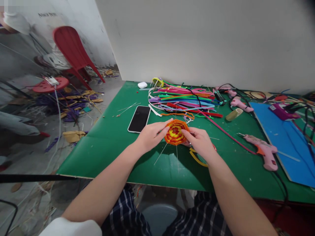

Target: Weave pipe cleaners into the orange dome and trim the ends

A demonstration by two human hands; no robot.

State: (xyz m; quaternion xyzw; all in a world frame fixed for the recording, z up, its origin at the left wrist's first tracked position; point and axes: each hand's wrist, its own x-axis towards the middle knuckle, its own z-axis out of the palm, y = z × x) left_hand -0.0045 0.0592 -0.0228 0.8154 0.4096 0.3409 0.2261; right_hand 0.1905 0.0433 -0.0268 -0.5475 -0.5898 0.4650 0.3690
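Note:
Between my two hands is a round woven disc of orange, red and yellow pipe cleaner, held just above the green table. Thin wire spokes stick out past its rim toward me and to the sides. My left hand pinches its left edge between thumb and fingers. On the opposite edge my right hand is closed, its thumb resting on the disc's face. A yellow strip curves on the table below my right hand. Past the disc lies a loose pile of coloured pipe cleaners.
A phone lies left of the disc. A pink glue gun rests at right, beside a blue board bearing a purple box. More pink glue guns lie behind. A person's arm shows near a red chair.

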